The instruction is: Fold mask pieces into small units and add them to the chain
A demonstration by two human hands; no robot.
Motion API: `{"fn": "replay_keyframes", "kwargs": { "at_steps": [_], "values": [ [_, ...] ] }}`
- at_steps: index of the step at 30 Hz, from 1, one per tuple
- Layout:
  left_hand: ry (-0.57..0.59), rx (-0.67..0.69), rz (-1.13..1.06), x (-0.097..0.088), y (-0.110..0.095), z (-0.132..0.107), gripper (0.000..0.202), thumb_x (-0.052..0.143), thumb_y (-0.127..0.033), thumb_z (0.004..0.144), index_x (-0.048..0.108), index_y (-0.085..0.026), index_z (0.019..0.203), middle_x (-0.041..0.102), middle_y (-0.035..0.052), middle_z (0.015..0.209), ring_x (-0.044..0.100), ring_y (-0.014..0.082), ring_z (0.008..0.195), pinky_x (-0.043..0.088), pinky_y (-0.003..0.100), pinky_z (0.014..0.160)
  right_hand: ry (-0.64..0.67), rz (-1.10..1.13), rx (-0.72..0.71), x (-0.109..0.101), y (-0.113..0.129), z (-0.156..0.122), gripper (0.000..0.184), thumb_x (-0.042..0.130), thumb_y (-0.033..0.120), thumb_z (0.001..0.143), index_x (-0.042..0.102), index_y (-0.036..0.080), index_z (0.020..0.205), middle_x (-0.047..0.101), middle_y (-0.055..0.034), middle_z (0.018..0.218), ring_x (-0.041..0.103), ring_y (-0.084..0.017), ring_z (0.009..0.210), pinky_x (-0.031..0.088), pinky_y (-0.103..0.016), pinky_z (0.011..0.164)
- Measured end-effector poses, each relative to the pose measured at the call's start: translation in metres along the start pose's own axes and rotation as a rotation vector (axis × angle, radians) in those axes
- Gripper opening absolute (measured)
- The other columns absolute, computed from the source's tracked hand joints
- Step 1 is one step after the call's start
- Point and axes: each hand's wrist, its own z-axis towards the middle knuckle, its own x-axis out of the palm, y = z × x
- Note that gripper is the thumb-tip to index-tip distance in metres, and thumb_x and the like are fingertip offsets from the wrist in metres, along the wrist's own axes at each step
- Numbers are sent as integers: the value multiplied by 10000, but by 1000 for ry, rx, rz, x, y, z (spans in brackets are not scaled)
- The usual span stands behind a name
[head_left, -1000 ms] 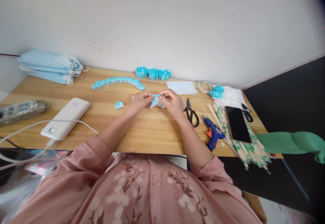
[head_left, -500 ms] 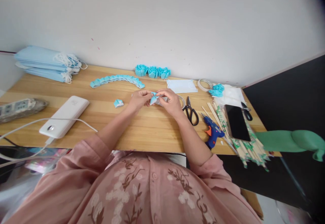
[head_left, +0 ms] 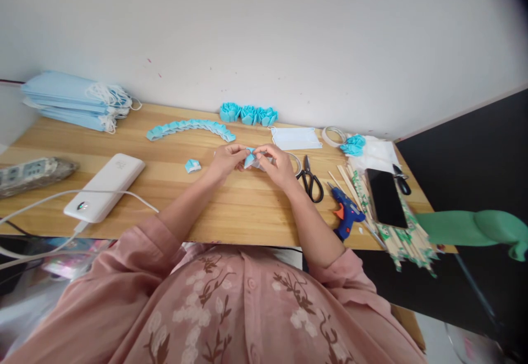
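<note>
Between my two hands is a small folded blue-and-white piece, like mask fabric. My left hand pinches its left side with thumb and fingers. On its right side, the fingertips of my right hand press against it; part of it is hidden behind them. Left of my hands lies another small folded blue piece on the table. Behind it curves a row of folded blue pieces. Just right of my right hand are a tape roll, partly covered, and black-handled scissors.
At the back stand blue flowers beside a flat mask. A mask stack and white power bank with a cable are left. Right are a blue glue gun, wrapped chopsticks, a phone and another tape roll.
The folded piece has turned slightly between my fingertips. Both hands keep nearly the same place, and the things on the table have not moved.
</note>
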Motion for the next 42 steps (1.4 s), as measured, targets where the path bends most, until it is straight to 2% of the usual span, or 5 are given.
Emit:
{"fn": "replay_keyframes", "kwargs": {
  "at_steps": [5,12,19,35,42],
  "values": [
    [-13,15,10,0,1,0,252,755,-378,656,659,-152,716,594,-21,580,518,80,513,436,215,527,-17,146,159,7,-7,1,174,600,373,833,623,223,919,688,-6,915,622,-137,756,509,-268,703],
    [-13,41,32,-1,3,2,219,719,-363,674,678,-152,714,574,-22,545,496,81,503,417,212,514,-7,344,237,12,-13,2,267,634,425,798,572,220,958,643,13,855,591,-117,713,491,-238,650],
    [-39,45,38,-2,5,3,213,727,-357,677,677,-153,716,571,-23,546,493,78,511,405,204,513,-8,378,309,13,-12,2,329,665,420,754,562,226,999,603,34,798,559,-111,666,483,-234,618],
    [-23,106,-16,-4,5,4,352,720,-491,696,629,-152,694,605,-1,602,535,90,540,419,210,523,-17,381,363,10,-5,2,336,651,324,737,564,238,1051,522,72,672,473,-99,574,389,-232,566],
    [-20,88,29,-6,5,4,287,735,-413,706,643,-144,748,588,-19,581,504,76,513,408,208,525,9,385,306,12,-10,1,371,659,320,758,582,235,1112,553,49,710,490,-106,617,390,-235,580]
  ]
}}
